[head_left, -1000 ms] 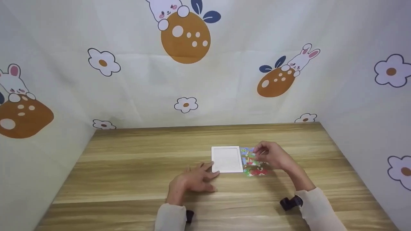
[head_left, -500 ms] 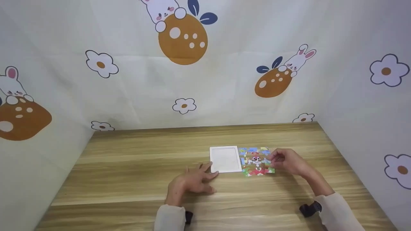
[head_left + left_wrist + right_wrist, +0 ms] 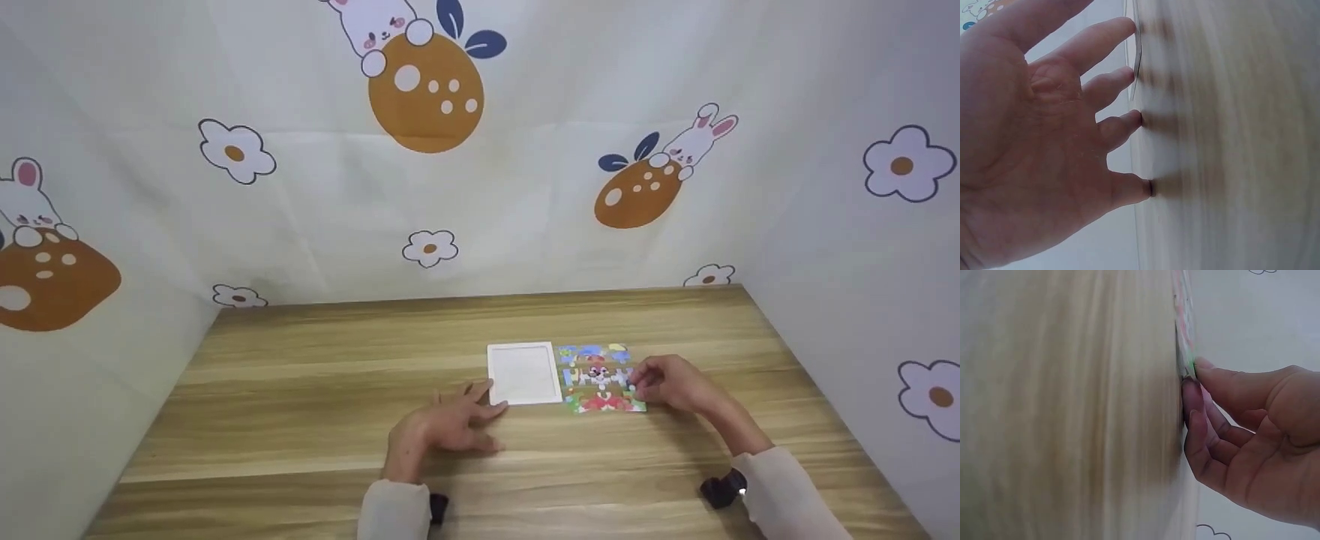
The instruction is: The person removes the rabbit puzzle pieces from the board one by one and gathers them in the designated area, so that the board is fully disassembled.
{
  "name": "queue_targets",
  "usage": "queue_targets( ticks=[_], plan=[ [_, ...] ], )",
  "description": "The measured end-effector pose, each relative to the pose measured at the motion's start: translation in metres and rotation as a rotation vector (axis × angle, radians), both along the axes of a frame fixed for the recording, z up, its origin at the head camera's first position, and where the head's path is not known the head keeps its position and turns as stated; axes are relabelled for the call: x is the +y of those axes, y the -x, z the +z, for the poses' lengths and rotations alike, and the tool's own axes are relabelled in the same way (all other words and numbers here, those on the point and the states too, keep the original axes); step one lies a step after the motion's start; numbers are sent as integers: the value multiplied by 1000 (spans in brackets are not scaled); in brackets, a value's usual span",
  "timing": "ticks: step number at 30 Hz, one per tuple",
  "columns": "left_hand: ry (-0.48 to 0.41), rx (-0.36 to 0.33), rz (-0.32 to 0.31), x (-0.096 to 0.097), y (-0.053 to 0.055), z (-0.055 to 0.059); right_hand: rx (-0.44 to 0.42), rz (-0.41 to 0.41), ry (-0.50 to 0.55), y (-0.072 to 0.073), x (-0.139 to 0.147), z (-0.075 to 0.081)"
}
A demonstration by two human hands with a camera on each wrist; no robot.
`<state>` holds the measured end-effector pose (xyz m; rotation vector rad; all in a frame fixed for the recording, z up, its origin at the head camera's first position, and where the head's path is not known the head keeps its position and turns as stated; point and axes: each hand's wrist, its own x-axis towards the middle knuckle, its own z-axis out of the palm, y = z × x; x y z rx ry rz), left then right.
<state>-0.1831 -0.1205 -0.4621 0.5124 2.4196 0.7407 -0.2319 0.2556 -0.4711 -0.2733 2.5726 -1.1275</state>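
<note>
A jigsaw puzzle (image 3: 598, 375) with a cartoon animal in red, blue and green lies flat on the table, gaps showing between some pieces. Against its left side sits a white square frame (image 3: 523, 373) with a raised rim. My left hand (image 3: 454, 421) is spread, fingertips touching the frame's lower left corner and the table; the left wrist view shows its straight fingers (image 3: 1114, 128). At the puzzle's right edge, my right hand (image 3: 675, 384) pinches a puzzle piece (image 3: 1186, 360) between thumb and forefinger. The fingers hide most of that piece.
The wood-grain table (image 3: 315, 405) extends around the puzzle and frame. A pale curtain (image 3: 525, 187) printed with rabbits, oranges and flowers stands behind the table and along both sides. Black wrist cameras (image 3: 724, 489) sit at the light sleeves.
My right hand has moved right from over the puzzle to its right edge, then slightly down, uncovering the animal picture. My left hand stays by the frame.
</note>
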Motion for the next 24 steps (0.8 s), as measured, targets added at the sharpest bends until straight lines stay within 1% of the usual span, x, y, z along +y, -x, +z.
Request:
queue_targets(
  ticks=[7, 10, 15, 19, 23, 24],
  plan=[
    [22, 7, -11, -1, 1, 0, 23, 13, 7, -4, 1, -1],
    [-2, 18, -18, -3, 1, 1, 51, 44, 12, -5, 1, -3],
    [-47, 31, -12, -12, -1, 3, 67, 38, -20, -4, -4, -3],
    [-71, 51, -11, -25, -2, 5, 66, 13, -50, -4, -7, -4],
    [-110, 107, -21, -44, 0, 7, 67, -10, -86, -4, -8, -1],
    [-120, 130, -23, -49, 1, 8, 69, -20, -102, -3, -7, 0]
  ],
)
